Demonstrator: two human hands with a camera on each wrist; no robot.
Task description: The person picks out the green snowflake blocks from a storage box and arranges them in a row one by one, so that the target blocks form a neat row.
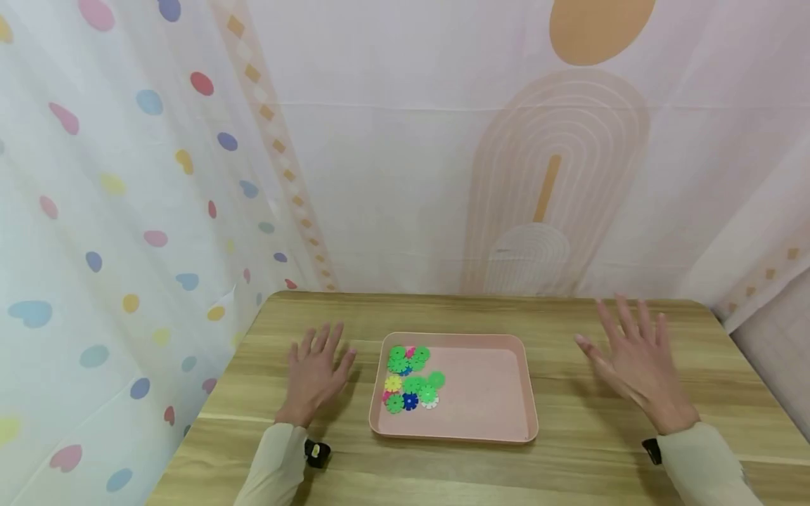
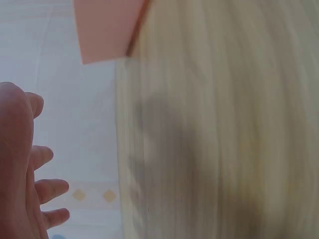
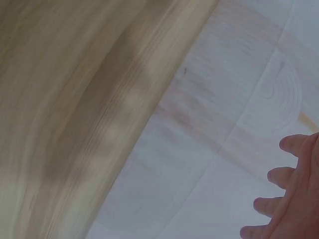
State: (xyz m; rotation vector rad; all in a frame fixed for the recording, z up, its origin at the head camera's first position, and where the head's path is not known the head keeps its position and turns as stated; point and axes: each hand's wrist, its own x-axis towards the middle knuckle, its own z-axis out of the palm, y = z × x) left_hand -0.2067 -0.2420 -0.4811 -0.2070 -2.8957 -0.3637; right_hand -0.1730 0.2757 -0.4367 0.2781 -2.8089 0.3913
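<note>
Reaching in from the near edge, two pale sleeves (image 1: 272, 464) led to the hands over a wooden table (image 1: 588, 450). A small dark wrist device (image 1: 316, 452) sat at the left cuff. The left hand (image 1: 314, 377) lay palm down on the wood just left of a pink tray (image 1: 468, 429), its fingers straight, slightly spread and holding nothing. The right hand (image 1: 635, 365) hovered well to the right of the tray, lifted a little, fingers straight and fanned apart, also holding nothing. Neither hand touched the tray.

Inside the tray, a cluster of small gear-shaped plastic discs (image 1: 410, 379) lay bunched in its left half, nearer the left hand: mostly green, with blue, yellow, pink and white ones among them. The tray's right half showed bare pink floor.

Beyond the table hung a pale curtain with coloured spots (image 1: 126, 176) on the left and a backdrop with beige arches (image 1: 557, 190) behind. Both wrist views were blurred, showing only fingertips, wood grain and fabric.
</note>
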